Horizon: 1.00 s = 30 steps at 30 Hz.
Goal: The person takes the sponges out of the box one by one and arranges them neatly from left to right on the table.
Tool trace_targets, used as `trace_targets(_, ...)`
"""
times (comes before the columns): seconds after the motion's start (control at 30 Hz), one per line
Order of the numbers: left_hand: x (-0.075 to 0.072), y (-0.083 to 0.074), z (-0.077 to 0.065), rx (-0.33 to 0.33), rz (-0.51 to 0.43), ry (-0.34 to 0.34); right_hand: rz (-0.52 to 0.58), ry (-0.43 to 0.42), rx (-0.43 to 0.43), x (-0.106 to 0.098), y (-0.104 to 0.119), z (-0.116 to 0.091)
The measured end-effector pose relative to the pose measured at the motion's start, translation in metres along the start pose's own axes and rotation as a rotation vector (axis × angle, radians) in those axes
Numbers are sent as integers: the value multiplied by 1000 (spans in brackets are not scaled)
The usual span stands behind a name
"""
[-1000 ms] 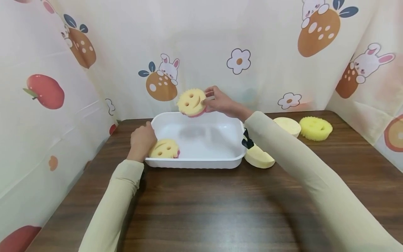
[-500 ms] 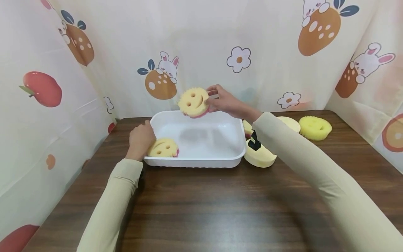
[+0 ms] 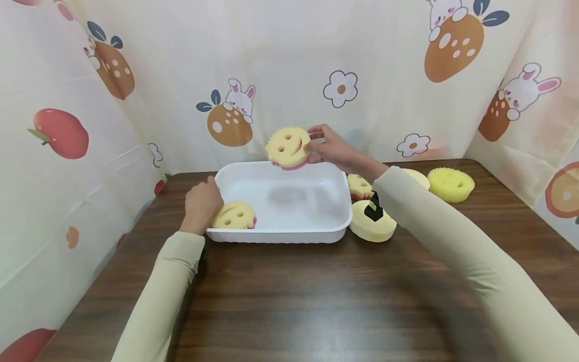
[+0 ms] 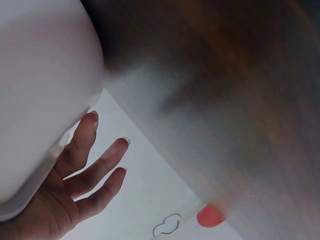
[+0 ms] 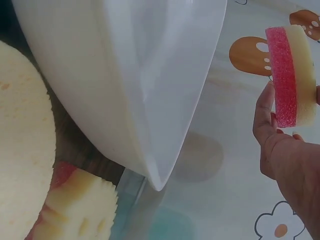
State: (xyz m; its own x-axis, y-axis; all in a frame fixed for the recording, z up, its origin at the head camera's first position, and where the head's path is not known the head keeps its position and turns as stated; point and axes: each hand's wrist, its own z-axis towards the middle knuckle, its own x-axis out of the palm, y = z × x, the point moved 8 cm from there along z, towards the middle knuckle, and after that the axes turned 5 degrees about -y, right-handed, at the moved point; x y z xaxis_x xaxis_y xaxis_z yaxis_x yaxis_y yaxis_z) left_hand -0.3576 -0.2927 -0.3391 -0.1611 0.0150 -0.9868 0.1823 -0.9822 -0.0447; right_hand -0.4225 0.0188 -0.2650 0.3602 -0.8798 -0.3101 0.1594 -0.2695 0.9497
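Observation:
My right hand (image 3: 332, 148) pinches a round smiley-face sponge (image 3: 290, 147) at its right edge, above the back rim of a white basin (image 3: 278, 236). In the right wrist view this sponge (image 5: 292, 77) shows a pink layer joined to a pale yellow one, the thumb mostly cut off by the frame. My left hand (image 3: 202, 203) grips the basin's left rim. From the left wrist view, the left hand's fingers (image 4: 102, 167) lie outside the basin wall, slightly bent; its thumb is hidden. A second smiley sponge (image 3: 235, 215) lies in the basin's front left corner, partly behind the front rim.
Right of the basin are a scalloped two-layer sponge (image 3: 359, 187) and a round pale sponge (image 3: 373, 229), partly covered by a black wrist mount (image 3: 374, 208). Farther right lie another pale sponge (image 3: 419, 179) and a bright yellow smiley sponge (image 3: 451, 184). A printed curtain (image 3: 289, 60) closes off the back.
My right hand has moved a little to the right with the smiley sponge, uncovering more of the sponges beside the basin. The left hand has stayed on the rim.

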Motion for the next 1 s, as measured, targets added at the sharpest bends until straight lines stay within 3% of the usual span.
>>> trace_targets(1.0,1,0,2,-1,1,8,-4,-72,50,-35,-16,-31)
